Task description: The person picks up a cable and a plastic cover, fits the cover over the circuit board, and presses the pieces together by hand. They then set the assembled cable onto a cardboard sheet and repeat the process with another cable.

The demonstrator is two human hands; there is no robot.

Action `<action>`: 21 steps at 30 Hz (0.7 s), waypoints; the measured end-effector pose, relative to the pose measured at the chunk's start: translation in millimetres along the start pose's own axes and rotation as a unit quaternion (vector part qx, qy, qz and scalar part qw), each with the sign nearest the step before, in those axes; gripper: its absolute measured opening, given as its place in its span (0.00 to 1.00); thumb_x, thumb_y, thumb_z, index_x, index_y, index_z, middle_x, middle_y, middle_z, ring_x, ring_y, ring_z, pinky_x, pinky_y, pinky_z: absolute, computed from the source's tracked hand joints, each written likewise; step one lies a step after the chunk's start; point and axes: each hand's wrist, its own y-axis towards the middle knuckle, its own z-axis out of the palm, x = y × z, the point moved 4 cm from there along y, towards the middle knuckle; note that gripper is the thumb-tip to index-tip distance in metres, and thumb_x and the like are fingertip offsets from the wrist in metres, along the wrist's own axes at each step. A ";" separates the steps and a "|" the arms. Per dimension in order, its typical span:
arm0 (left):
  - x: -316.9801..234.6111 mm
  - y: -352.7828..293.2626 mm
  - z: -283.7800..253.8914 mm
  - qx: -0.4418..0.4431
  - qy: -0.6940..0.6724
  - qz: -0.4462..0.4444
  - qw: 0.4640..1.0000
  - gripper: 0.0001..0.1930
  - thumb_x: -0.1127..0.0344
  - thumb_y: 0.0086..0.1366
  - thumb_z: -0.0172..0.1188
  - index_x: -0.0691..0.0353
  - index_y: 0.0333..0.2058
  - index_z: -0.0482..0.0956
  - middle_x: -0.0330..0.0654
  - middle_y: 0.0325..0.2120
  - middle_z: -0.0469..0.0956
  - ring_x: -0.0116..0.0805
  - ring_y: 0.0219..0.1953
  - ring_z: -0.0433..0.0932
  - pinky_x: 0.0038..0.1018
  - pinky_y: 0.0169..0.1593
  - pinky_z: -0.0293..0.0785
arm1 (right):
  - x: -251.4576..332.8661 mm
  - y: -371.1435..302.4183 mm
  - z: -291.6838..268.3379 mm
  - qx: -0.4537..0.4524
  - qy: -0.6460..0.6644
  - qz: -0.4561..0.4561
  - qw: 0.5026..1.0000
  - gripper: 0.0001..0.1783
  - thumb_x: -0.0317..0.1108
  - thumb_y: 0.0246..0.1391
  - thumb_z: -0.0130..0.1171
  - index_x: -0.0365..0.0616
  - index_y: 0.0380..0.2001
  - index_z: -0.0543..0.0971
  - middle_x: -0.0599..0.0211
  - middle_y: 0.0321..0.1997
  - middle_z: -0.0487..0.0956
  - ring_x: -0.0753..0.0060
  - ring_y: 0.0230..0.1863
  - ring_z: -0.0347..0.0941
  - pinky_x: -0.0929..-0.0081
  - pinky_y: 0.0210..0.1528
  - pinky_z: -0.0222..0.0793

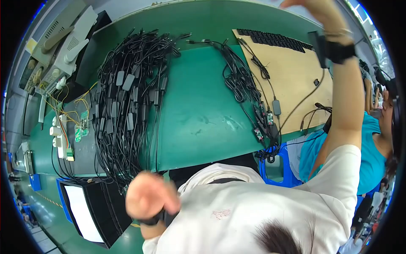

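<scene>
Faintly lettered shirt point(253, 201) — can't tell if left fingers point(171, 202) or right fingers point(291, 3) are spread.

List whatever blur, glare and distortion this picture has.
Head view: left hand smeared by motion blur; pale glare patches on the green table, whose far edge bows; white panel washed out; picture corners black.

Bright, even light washes the counter point(198, 93), a pale sheen glinting near its front edge; the white panel point(82, 211) glares, washed out! Left hand point(146, 197) smeared by motion blur, cables point(144, 47) fairly crisp, straight edges bowing toward blackened corners.
</scene>
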 end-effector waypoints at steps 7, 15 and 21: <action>72.4 87.6 -26.3 -0.170 0.052 -0.139 0.974 0.11 0.66 0.62 0.49 0.65 0.40 0.70 0.42 0.28 0.74 0.31 0.31 0.73 0.25 0.38 0.70 | -195.4 58.0 32.3 0.117 -0.254 0.153 0.948 0.12 0.35 0.45 0.55 0.37 0.29 0.77 0.67 0.18 0.74 0.79 0.12 0.67 0.82 0.15 0.67; 90.9 122.7 -68.1 -0.230 0.029 -0.145 0.962 0.06 0.67 0.61 0.50 0.62 0.34 0.71 0.38 0.24 0.73 0.27 0.27 0.70 0.23 0.36 0.69 | -254.6 100.9 56.2 0.064 -0.450 0.088 0.886 0.09 0.28 0.41 0.51 0.31 0.20 0.76 0.48 0.22 0.76 0.56 0.24 0.75 0.66 0.27 0.71; 92.6 117.6 -76.1 -0.241 -0.020 -0.164 0.956 0.06 0.67 0.61 0.50 0.62 0.34 0.72 0.38 0.24 0.72 0.27 0.27 0.70 0.23 0.36 0.68 | -267.8 103.8 58.1 0.017 -0.496 0.070 0.865 0.07 0.27 0.38 0.52 0.33 0.18 0.77 0.41 0.28 0.75 0.50 0.32 0.75 0.64 0.34 0.71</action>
